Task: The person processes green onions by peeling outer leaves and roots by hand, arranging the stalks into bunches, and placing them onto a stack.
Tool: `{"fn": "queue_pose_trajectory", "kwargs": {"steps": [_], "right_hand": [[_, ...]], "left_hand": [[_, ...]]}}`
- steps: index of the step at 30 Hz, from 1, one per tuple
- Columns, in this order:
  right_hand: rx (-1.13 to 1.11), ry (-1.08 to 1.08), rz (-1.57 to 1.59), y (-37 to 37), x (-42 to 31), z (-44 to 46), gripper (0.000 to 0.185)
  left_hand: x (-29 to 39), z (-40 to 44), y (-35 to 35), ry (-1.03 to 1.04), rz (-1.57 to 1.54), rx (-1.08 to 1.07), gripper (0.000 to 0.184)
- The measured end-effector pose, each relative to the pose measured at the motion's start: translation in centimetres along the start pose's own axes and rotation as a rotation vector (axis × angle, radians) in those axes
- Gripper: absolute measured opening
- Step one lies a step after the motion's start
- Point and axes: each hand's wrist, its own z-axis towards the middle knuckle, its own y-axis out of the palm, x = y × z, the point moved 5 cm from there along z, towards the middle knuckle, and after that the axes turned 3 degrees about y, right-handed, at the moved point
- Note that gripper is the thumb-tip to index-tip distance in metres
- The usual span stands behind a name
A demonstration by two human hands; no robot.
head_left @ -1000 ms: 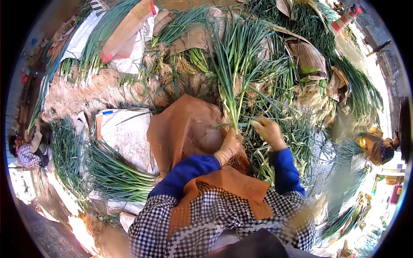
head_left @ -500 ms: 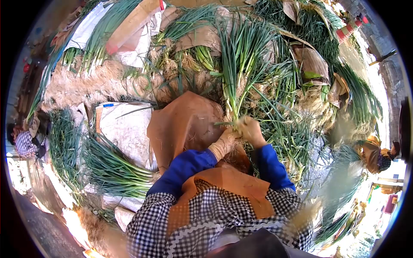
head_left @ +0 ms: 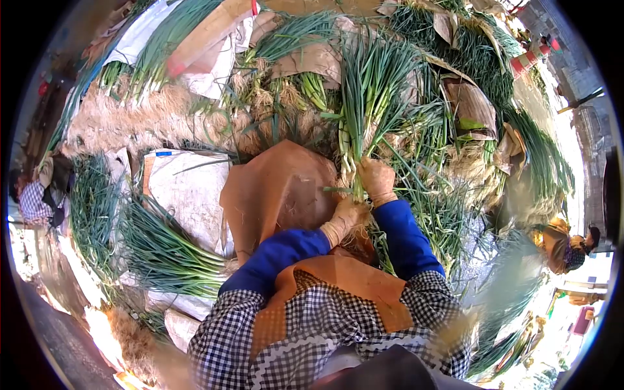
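Observation:
My left hand (head_left: 349, 216) is closed around the lower end of some green onions (head_left: 357, 187), just beyond the orange apron. A little farther out, my right hand (head_left: 377, 179) is curled against the pale stalks, its fingertips partly hidden. Beyond both hands lies a bunch of long green onions (head_left: 374, 84), leaves pointing away and white ends toward me. How many stalks my hands hold cannot be made out. An orange-brown apron (head_left: 279, 195) covers my lap to the left of the hands.
Loose green onions (head_left: 426, 214) lie to the right. A stacked bundle (head_left: 172, 250) rests at left by a white sack (head_left: 188, 192). Rooted bundles (head_left: 156, 120) line the back. Other people sit at far left (head_left: 40, 201) and far right (head_left: 564, 244).
My right hand has moved forward along the stalks, away from my left hand, which has dropped slightly toward me. The hands were close together before and are now more apart.

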Motion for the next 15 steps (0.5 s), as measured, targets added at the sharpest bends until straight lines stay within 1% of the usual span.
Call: {"fn": "queue_pose_trajectory", "kwargs": {"steps": [1, 2, 3, 4, 6, 7, 8, 9, 10, 11, 12, 13, 15], "right_hand": [[0.031, -0.026, 0.166, 0.2, 0.2, -1.1, 0.033], [0.061, -0.048, 0.337, -0.3, 0.0, -2.3, 0.031], [-0.185, 0.091, 0.634, 0.1, 0.6, -4.0, 0.029], [-0.431, 0.236, 0.924, -1.3, 0.7, -6.2, 0.028], [-0.477, 0.309, 1.033, -5.5, 2.8, -10.0, 0.026], [-0.484, 0.451, 1.045, -3.9, 6.8, -12.9, 0.024], [-0.128, 0.203, 1.272, -4.9, 10.2, -15.0, 0.021], [0.001, 0.507, 1.339, -5.5, 14.0, -17.3, 0.021], [0.136, 0.821, 1.385, -6.2, 17.2, -19.9, 0.022], [0.012, 0.834, 1.421, -8.1, 18.2, -21.2, 0.027], [-0.288, 0.688, 0.964, -8.0, 19.6, -21.9, 0.031], [-0.497, 0.462, 0.502, -7.9, 20.9, -22.7, 0.035], [-0.595, 0.592, 0.021, -5.1, 21.8, -22.1, 0.034]], "left_hand": [[-0.6, 0.0, 0.3, -0.080, -0.382, 0.037, 0.020], [0.9, -0.8, 0.7, -0.088, -0.383, 0.043, 0.020], [2.5, -1.8, 1.0, -0.090, -0.363, 0.017, 0.021], [3.8, -2.5, 1.2, -0.093, -0.343, -0.015, 0.021], [2.9, -1.8, 0.5, -0.124, -0.391, -0.037, 0.023], [2.9, -1.7, 0.4, -0.149, -0.346, -0.021, 0.024], [2.7, -1.5, 0.4, -0.176, -0.301, -0.005, 0.025], [1.5, -0.6, -0.3, -0.189, -0.417, 0.082, 0.023], [2.8, -1.3, 0.2, -0.178, -0.402, 0.066, 0.020], [2.1, -1.3, 0.2, -0.178, -0.528, -0.039, 0.019], [1.7, -1.2, 0.4, -0.174, -0.651, -0.149, 0.018], [1.7, -1.1, 0.4, -0.181, -0.644, -0.160, 0.018], [1.8, -1.0, 0.4, -0.133, -0.461, -0.081, 0.014]]}}
